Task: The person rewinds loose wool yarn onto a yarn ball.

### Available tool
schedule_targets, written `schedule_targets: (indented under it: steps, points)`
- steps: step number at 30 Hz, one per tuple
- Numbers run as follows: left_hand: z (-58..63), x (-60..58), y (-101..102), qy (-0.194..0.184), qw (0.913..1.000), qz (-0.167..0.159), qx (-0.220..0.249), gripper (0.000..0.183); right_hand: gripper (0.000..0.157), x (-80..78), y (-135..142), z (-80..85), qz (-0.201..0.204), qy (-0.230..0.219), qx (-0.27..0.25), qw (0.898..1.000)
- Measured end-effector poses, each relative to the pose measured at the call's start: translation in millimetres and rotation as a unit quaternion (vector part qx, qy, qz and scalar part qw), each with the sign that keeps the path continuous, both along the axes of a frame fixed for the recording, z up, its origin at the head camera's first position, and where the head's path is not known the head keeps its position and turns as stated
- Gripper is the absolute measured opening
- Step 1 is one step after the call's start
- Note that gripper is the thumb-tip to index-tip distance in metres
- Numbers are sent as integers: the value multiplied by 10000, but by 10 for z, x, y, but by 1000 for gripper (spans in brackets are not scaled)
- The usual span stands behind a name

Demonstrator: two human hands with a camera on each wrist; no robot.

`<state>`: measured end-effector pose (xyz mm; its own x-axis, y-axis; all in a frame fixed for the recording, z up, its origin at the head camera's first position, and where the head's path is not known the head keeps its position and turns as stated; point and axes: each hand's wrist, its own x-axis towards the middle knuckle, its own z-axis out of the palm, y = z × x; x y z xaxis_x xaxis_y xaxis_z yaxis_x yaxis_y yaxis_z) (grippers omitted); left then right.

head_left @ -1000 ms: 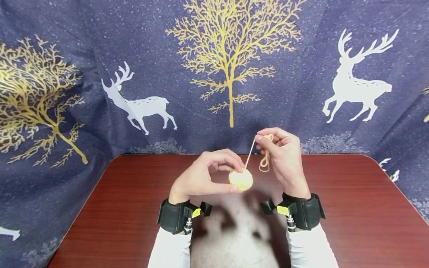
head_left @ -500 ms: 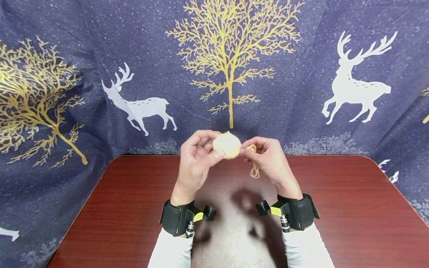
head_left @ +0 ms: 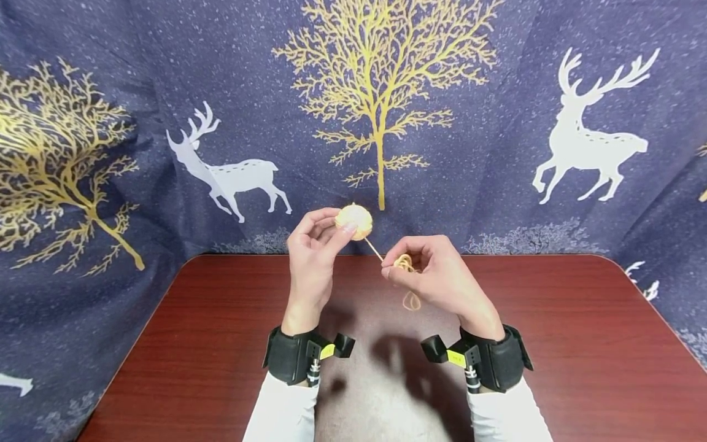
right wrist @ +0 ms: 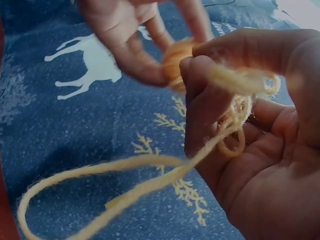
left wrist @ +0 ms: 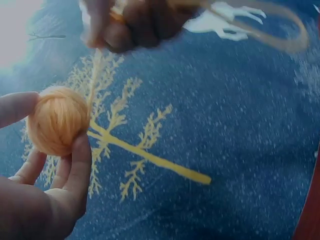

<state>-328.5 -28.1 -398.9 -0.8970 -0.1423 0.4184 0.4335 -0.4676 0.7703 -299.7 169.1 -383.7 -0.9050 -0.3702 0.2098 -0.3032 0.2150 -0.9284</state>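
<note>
A small ball of orange-yellow yarn [left wrist: 59, 120] is pinched between the thumb and fingertips of my left hand [head_left: 312, 261], raised above the table's far edge. From the ball a taut strand [head_left: 374, 249] runs down to my right hand [head_left: 436, 276], which pinches it between thumb and forefinger. Loose loops of the same yarn [right wrist: 232, 117] are bunched inside the right hand's fingers, and one loop [head_left: 411, 301] dangles below it. In the right wrist view the ball [right wrist: 176, 65] is partly hidden behind the right fingertips.
A reddish-brown wooden table [head_left: 221, 344] lies beneath both hands, with a bright glare patch at its near middle. Behind it hangs a dark blue cloth [head_left: 469, 153] printed with deer and trees. Each wrist wears a black strap [head_left: 289, 359] with a small camera mount.
The left hand has turned and risen with the ball, going up and left. The right hand has come down from above the ball to its lower right, drawing near and then apart again.
</note>
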Motion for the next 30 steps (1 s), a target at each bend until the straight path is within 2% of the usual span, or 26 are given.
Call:
schedule_targets:
  steps: [5, 7, 10, 12, 14, 18, 20, 23, 25, 27, 30]
  points:
    - [-76, -51, -28, -348, 9950, 170, -917, 28, 5, 30, 17, 34, -177, 89, -215, 9996]
    - [-106, -67, -41, -447, 9898, 125, -1350, 30, 6, 23, 28, 33, -268, 196, -359, 9988]
    - [-141, -82, -62, -533, 9768, -115, -2069, 31, 6, 4, 46, 24, -468, 387, -640, 9961]
    - [-161, -87, -78, -552, 9648, -397, -2542, 31, 6, -12, 59, 16, -649, 557, -818, 9930]
    - [-174, -84, -89, -536, 9493, -752, -3006, 32, 7, -20, 71, 12, -741, 520, -1137, 9894]
    - [-189, -68, -105, -357, 9125, -1438, -3813, 33, 6, -33, 89, 7, -903, 465, -1708, 9801]
    - [-194, -64, -106, -129, 8943, -1688, -4143, 33, 6, -51, 98, 5, -1005, 514, -1934, 9746]
    - [-199, -61, -110, 307, 8749, -2071, -4368, 34, 7, -85, 105, -1, -1184, 587, -2249, 9654]
    - [-193, -48, -112, 569, 8673, -2353, -4351, 34, 8, -105, 108, -7, -1277, 592, -2455, 9591]
    - [-179, -26, -112, 775, 8643, -2660, -4198, 35, 10, -128, 112, -19, -1363, 591, -2627, 9534]
    - [-140, 10, -108, 1076, 8666, -2984, -3853, 37, 13, -162, 114, -35, -1448, 570, -2810, 9470]
